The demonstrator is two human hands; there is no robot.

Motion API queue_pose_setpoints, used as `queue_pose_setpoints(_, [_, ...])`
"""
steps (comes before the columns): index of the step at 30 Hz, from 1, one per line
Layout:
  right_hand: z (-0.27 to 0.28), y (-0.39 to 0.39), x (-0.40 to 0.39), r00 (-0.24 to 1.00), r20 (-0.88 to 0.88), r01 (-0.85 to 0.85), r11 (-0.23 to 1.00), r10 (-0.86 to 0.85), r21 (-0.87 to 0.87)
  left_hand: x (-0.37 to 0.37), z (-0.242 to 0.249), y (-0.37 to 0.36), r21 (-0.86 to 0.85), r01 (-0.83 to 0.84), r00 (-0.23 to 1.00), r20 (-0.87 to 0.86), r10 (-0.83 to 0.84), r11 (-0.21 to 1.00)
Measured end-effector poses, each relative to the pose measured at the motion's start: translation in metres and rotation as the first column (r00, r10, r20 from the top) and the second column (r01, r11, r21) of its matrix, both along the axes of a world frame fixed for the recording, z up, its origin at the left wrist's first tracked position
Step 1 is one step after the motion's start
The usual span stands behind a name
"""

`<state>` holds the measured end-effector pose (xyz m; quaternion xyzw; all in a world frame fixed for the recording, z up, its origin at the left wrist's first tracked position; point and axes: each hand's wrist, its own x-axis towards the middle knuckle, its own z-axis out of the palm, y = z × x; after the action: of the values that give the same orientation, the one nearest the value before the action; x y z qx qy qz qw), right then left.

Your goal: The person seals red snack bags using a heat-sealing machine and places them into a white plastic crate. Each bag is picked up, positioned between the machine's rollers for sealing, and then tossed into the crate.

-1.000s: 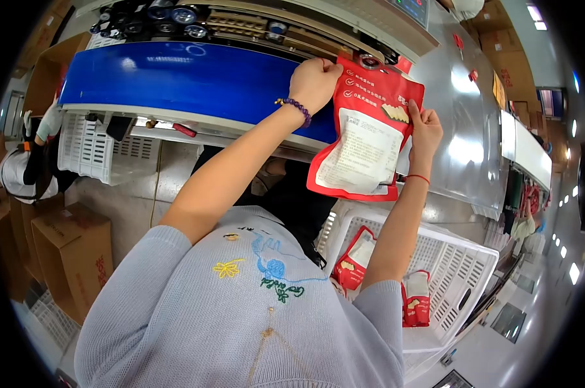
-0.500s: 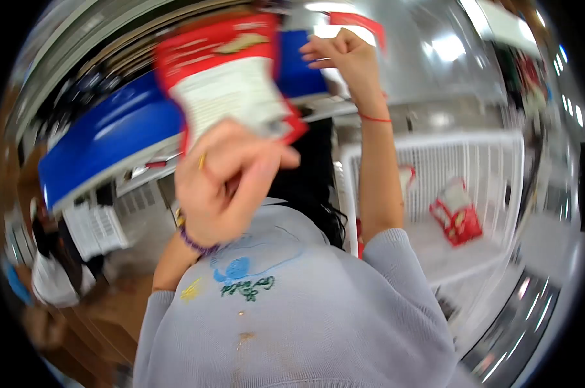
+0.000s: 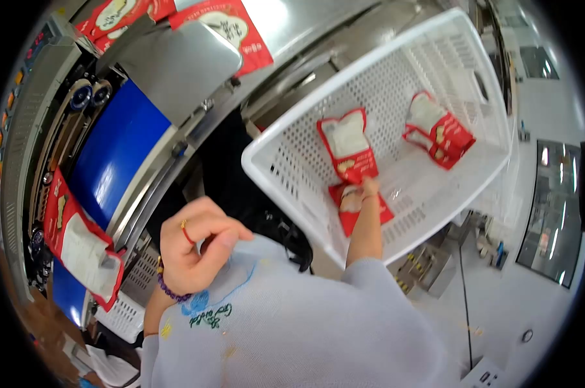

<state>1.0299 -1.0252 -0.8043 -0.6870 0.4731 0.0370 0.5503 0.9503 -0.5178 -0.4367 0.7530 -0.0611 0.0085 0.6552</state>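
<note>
My right hand (image 3: 370,187) reaches down into a white plastic basket (image 3: 292,200), its fingers at the lower red end of a red-and-white pouch (image 3: 347,139). That pouch partly overlaps another red pouch (image 3: 352,202) beneath my wrist. A third pouch (image 3: 440,130) lies apart, farther right in the basket. In front of my chest, my left hand (image 3: 199,242) is loosely curled, thumb against the index finger, with nothing visible in it. My right fingertips are partly hidden against the pouch.
At left, a red-and-white pouch (image 3: 82,239) rests on a machine with a blue belt (image 3: 121,152). A metal plate (image 3: 179,71) covers part of the belt. More red bags (image 3: 231,29) lie on the metal table at the top.
My view has turned right toward the basket. My right hand has moved from above the metal table into the basket. My left hand has drawn away from the pouch over the belt.
</note>
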Motion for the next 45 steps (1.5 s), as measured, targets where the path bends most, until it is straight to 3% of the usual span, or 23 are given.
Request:
queue_pose_setpoints(1, [-0.021, 0.004, 0.004, 0.996, 0.016, -0.082, 0.980, 0.086, -0.181, 0.002, -0.003, 0.001, 0.019, 0.016, 1.000, -0.009, -0.016, 1.000])
queue_pose_setpoints(4, [-0.033, 0.035, 0.028, 0.953, -0.099, 0.296, 0.951, -0.287, 0.092, 0.002, -0.010, 0.004, 0.010, 0.022, 0.999, -0.041, -0.021, 1.000])
queue_pose_setpoints(5, [-0.046, 0.028, 0.033, 0.925, -0.235, 0.335, 0.933, -0.298, 0.132, -0.001, -0.010, 0.004, -0.012, 0.004, 0.997, -0.075, -0.004, 1.000])
queue_pose_setpoints(8, [-0.066, 0.029, 0.041, 0.906, -0.332, 0.314, 0.943, -0.264, 0.106, -0.005, -0.020, 0.012, 0.006, 0.009, 0.995, -0.096, -0.008, 1.000])
queue_pose_setpoints(10, [-0.066, 0.027, 0.036, 0.890, -0.416, 0.426, 0.672, -0.190, 0.605, -0.004, -0.023, 0.014, 0.002, 0.020, 0.995, -0.097, -0.019, 1.000])
queue_pose_setpoints(13, [-0.060, 0.063, 0.024, 0.869, -0.437, 0.454, 0.722, -0.230, 0.522, -0.002, -0.025, 0.012, -0.015, 0.018, 0.990, -0.140, -0.020, 1.000])
queue_pose_setpoints(16, [-0.070, 0.095, 0.003, 0.892, -0.437, 0.325, 0.837, -0.116, 0.440, -0.002, -0.022, 0.012, -0.014, 0.032, 0.979, -0.203, -0.035, 0.999])
queue_pose_setpoints(19, [-0.050, 0.113, 0.006, 0.964, -0.210, -0.117, 0.967, 0.165, 0.225, 0.003, -0.026, 0.017, 0.021, 0.079, 0.983, -0.167, -0.074, 0.997])
queue_pose_setpoints(20, [-0.039, 0.118, 0.014, 0.965, -0.203, -0.120, 0.967, 0.168, 0.226, 0.006, -0.030, 0.019, 0.042, 0.039, 0.988, -0.148, -0.032, 0.998])
queue_pose_setpoints(22, [0.011, 0.126, 0.022, 0.817, 0.175, -0.465, 0.808, 0.549, -0.362, 0.008, -0.035, 0.016, 0.092, -0.033, 0.985, -0.167, 0.048, 0.995])
queue_pose_setpoints(24, [0.129, 0.167, 0.040, 0.756, 0.312, -0.528, 0.818, 0.576, -0.230, 0.015, -0.051, 0.011, 0.134, -0.040, 0.995, -0.084, 0.052, 0.990])
queue_pose_setpoints(27, [0.286, 0.239, 0.041, 0.824, 0.222, -0.541, 0.841, 0.522, 0.030, 0.030, -0.072, -0.005, 0.257, -0.011, 0.988, 0.155, -0.030, 0.966])
queue_pose_setpoints(28, [0.319, 0.251, 0.034, 0.818, 0.189, -0.569, 0.811, 0.543, 0.138, 0.033, -0.075, -0.012, 0.281, 0.027, 0.979, 0.187, -0.083, 0.959])
queue_pose_setpoints(30, [0.354, 0.277, 0.016, 0.565, 0.396, -0.803, 0.592, 0.723, 0.065, 0.039, -0.072, -0.029, 0.314, 0.082, 0.947, 0.270, -0.171, 0.946])
queue_pose_setpoints(32, [0.392, 0.304, -0.001, 0.506, 0.406, -0.848, 0.524, 0.761, 0.076, 0.041, -0.076, -0.047, 0.242, 0.062, 0.913, 0.378, -0.153, 0.968])
queue_pose_setpoints(35, [0.435, 0.313, -0.021, 0.518, 0.376, -0.853, 0.494, 0.768, 0.167, 0.033, -0.079, -0.046, 0.027, -0.020, 0.884, 0.467, 0.005, 0.999])
queue_pose_setpoints(37, [0.453, 0.300, -0.026, 0.264, 0.547, -0.939, 0.342, 0.795, -0.042, 0.031, -0.065, -0.027, 0.012, -0.084, 0.770, 0.636, 0.057, 0.996])
queue_pose_setpoints(38, [0.456, 0.293, -0.015, 0.028, 0.689, -0.939, 0.256, 0.725, -0.231, 0.028, -0.056, -0.015, -0.039, -0.114, 0.758, 0.642, 0.113, 0.993])
queue_pose_setpoints(40, [0.451, 0.304, 0.002, -0.226, 0.761, -0.887, 0.195, 0.607, -0.419, 0.013, -0.043, 0.010, -0.212, -0.158, 0.871, 0.431, 0.237, 0.964])
queue_pose_setpoints(42, [0.439, 0.327, 0.009, -0.215, 0.681, -0.672, 0.400, 0.700, -0.624, 0.003, -0.047, 0.031, -0.342, -0.198, 0.924, 0.247, 0.292, 0.918])
queue_pose_setpoints(43, [0.424, 0.339, 0.011, -0.117, 0.684, -0.806, 0.333, 0.720, -0.489, -0.002, -0.053, 0.042, -0.373, -0.187, 0.947, 0.177, 0.267, 0.909])
queue_pose_setpoints(44, [0.412, 0.352, 0.012, -0.145, 0.620, -0.884, 0.180, 0.771, -0.431, -0.008, -0.052, 0.057, -0.248, -0.174, 0.946, 0.227, 0.232, 0.953])
queue_pose_setpoints(45, [0.403, 0.364, 0.003, -0.058, 0.567, -0.955, 0.120, 0.822, -0.272, -0.011, -0.045, 0.066, -0.146, -0.193, 0.919, 0.319, 0.231, 0.970])
